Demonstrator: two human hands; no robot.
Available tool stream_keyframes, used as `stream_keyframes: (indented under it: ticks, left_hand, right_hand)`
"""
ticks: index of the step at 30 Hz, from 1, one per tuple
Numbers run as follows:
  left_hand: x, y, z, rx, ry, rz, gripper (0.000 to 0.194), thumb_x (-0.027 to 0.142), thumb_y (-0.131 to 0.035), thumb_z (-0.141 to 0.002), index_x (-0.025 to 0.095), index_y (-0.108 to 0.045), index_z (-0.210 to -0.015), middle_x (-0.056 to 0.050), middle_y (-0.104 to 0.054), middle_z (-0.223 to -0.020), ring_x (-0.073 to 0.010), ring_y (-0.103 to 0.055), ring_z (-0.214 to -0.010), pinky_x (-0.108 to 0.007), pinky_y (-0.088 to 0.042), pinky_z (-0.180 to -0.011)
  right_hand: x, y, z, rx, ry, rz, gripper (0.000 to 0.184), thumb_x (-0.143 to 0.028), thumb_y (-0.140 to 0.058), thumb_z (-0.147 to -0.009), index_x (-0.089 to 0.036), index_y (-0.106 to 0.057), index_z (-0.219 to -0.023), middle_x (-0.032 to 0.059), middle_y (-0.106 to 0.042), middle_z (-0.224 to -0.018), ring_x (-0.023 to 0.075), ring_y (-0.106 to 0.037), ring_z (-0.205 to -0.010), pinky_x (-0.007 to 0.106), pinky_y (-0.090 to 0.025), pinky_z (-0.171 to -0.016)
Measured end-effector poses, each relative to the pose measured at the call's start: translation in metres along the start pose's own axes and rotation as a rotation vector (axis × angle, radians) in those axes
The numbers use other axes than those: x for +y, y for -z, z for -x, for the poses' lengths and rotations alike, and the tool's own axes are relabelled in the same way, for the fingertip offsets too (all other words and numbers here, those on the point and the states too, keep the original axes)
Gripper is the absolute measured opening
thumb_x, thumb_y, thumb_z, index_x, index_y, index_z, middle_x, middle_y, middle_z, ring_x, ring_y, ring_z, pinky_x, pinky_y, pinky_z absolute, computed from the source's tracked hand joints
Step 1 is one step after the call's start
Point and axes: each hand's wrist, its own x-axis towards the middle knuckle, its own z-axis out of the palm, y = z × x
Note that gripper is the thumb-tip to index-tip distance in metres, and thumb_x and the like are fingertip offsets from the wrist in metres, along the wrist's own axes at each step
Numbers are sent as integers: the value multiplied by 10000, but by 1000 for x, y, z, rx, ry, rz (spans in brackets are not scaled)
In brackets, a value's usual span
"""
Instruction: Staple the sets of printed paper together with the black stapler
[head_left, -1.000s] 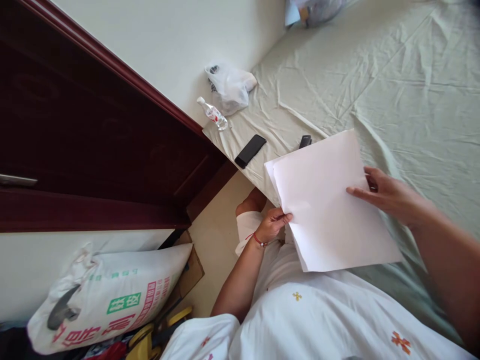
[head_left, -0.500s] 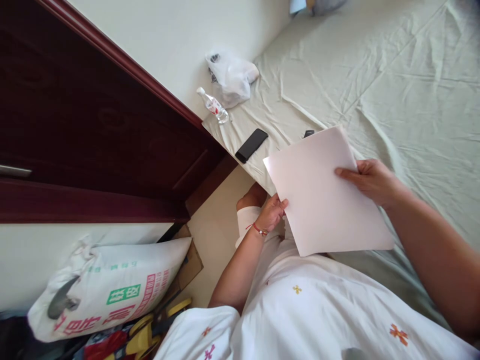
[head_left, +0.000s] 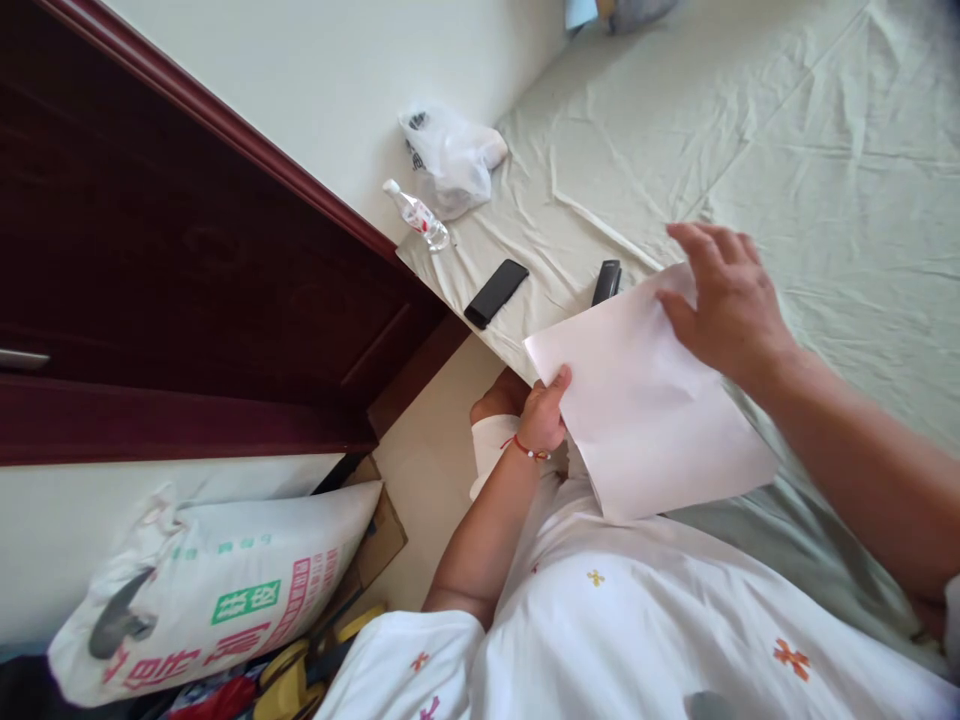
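My left hand [head_left: 544, 412], with a red string bracelet at the wrist, grips the white paper [head_left: 637, 410] at its left edge, thumb on top. The paper is blank on the side facing me and tilts above my lap; whether it is one sheet or more I cannot tell. Over its upper right corner is my right hand [head_left: 731, 295], open with the fingers spread, the thumb close to the paper's surface. Just beyond the paper's top edge lies a narrow black object [head_left: 606, 283] that looks like a stapler, its near end close to the paper.
On the bed sheet [head_left: 840, 190] lie a black phone [head_left: 496, 293], a clear plastic bottle [head_left: 420, 217] and a white plastic bag [head_left: 454, 165]. A dark red wooden panel [head_left: 187, 230] stands at left. Below it leans a large printed sack [head_left: 247, 590], with yellow footwear [head_left: 289, 680] beside it.
My right hand has let go of the paper's right edge, risen and spread its fingers over the upper corner. The paper has shifted slightly down, uncovering more of the black object.
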Motion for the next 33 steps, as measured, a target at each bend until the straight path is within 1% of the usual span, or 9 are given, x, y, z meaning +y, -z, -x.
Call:
stream_keyframes:
  ticks: [3,6,9,14,18,22,26,29,33]
  left_hand:
    - [-1,-7,2,2,-8,-17,571,581,-925,-626,193,-776,-1017,-107,-794,-1094,-361,-592,-1401,-536,-480,-1218]
    - [1,-13,3,5,-10,-18,601,556,-940,-596,197,-766,-1045,-108,-788,-1132,-377,-534,-1457,-556,-460,-1230]
    - [1,-16,5,14,-5,-8,653,520,-928,-614,158,-736,-1123,-139,-771,-1190,-392,-483,-1495,-582,-448,-1230]
    - [-2,-19,8,-15,-23,-11,687,480,-899,-685,162,-689,-1256,-145,-739,-1285,-386,-548,-1439,-576,-462,-1214]
    - [-3,-15,6,28,-6,-10,595,521,-877,-718,215,-717,-1203,-103,-744,-1297,-374,-574,-1417,-552,-485,-1196]
    - [4,-3,5,35,0,-22,613,563,-902,-668,172,-742,-1112,-128,-766,-1214,-377,-545,-1446,-541,-480,-1208]
    - [14,4,4,34,-50,-9,723,591,-947,-575,146,-744,-1109,-145,-757,-1240,-392,-551,-1433,-527,-475,-1216]
    - [17,4,1,27,-57,20,743,595,-948,-573,158,-742,-1138,-139,-759,-1239,-386,-566,-1420,-520,-466,-1223]
    - [17,0,-6,13,-30,47,731,589,-957,-546,171,-747,-1108,-136,-759,-1238,-395,-582,-1402,-538,-452,-1229]
  right_hand:
    - [-32,-6,-13,-52,369,-38,395,-228,-539,-1023,-213,-632,-1406,104,-608,-1497,342,-454,-1475,607,-338,-1229]
    - [-52,-20,-17,-183,558,-9,243,-244,-527,-1041,-225,-731,-1172,71,-744,-1228,330,-482,-1453,641,-268,-1245]
    - [-58,-30,-17,-262,613,34,229,-209,-520,-1032,-209,-744,-987,72,-768,-1005,323,-528,-1390,617,-269,-1224]
    - [-63,-30,-17,-348,675,73,192,-169,-565,-969,-206,-672,-814,68,-713,-814,260,-638,-953,472,-441,-999]
    - [-61,-32,-15,-238,650,38,163,-215,-546,-1012,-206,-708,-992,87,-733,-1017,288,-628,-1132,511,-437,-1056]
    - [-41,-29,-6,4,433,-37,515,-295,-673,-965,-262,-549,-1463,111,-557,-1515,360,-407,-1497,630,-310,-1216]
    - [-7,-12,14,12,-40,-94,835,-432,-776,-894,-172,-403,-1595,200,-498,-1572,393,-430,-1487,612,-352,-1212]
    - [20,4,33,-258,-451,-365,881,-501,-843,-809,-196,-484,-1555,152,-749,-1249,329,-710,-1127,504,-557,-1004]
    - [36,18,55,-772,-771,-758,506,-554,-893,-729,-144,-799,-1011,149,-821,-1017,303,-774,-874,370,-639,-743]
